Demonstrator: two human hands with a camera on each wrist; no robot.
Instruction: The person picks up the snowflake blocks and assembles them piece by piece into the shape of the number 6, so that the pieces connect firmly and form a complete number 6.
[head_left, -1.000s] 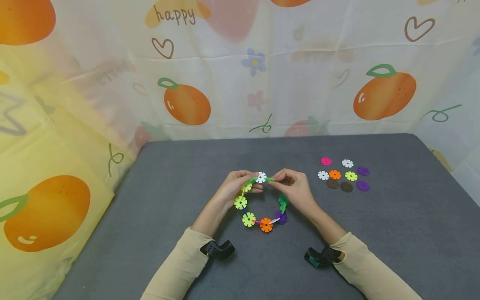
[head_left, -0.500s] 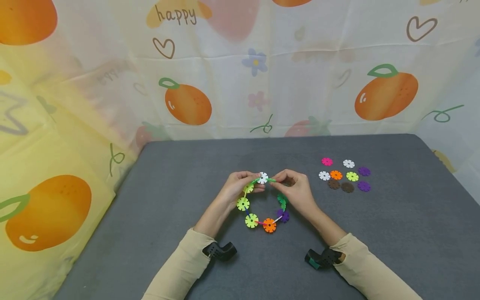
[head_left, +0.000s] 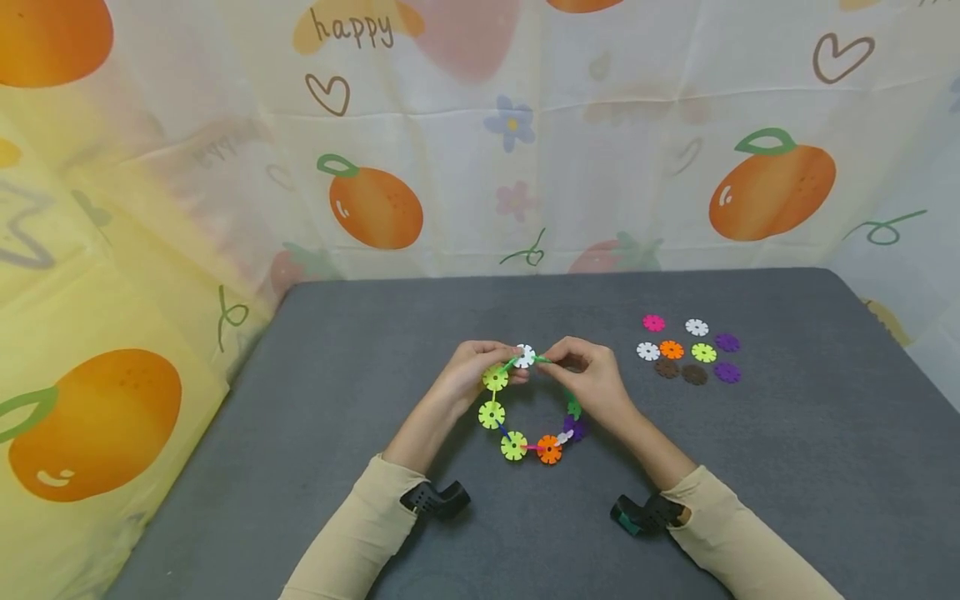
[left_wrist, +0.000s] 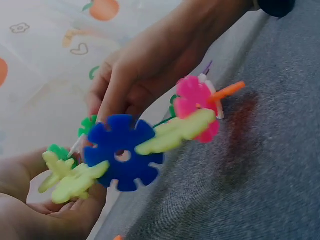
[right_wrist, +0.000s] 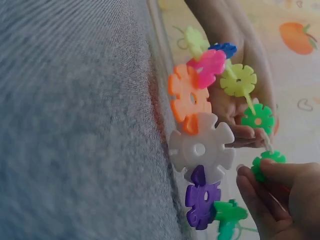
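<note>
Both hands hold up a ring of interlocking plastic snowflake discs in the head view. Its orange disc (head_left: 550, 450) hangs at the bottom, with yellow-green discs (head_left: 492, 414) on the left and a purple disc (head_left: 575, 428) at lower right. My left hand (head_left: 472, 373) grips the ring's upper left, thumb by a white disc (head_left: 524, 357). Thumb and fingers of my right hand (head_left: 592, 379) pinch a green disc (right_wrist: 267, 164) joined edge-on to that white one. A blue disc (left_wrist: 122, 152) and a pink disc (left_wrist: 196, 97) show broadside in the left wrist view.
Loose snowflake discs lie at the right on the grey table (head_left: 360, 367): pink (head_left: 654, 322), orange (head_left: 671, 349), yellow-green (head_left: 703, 352), brown (head_left: 694, 374), white and purple ones. A fruit-patterned cloth (head_left: 465, 167) hangs behind the table.
The lower part of the ring has swung to the right, and its yellow-green discs face the head camera more fully. Both hands keep their grip almost in place.
</note>
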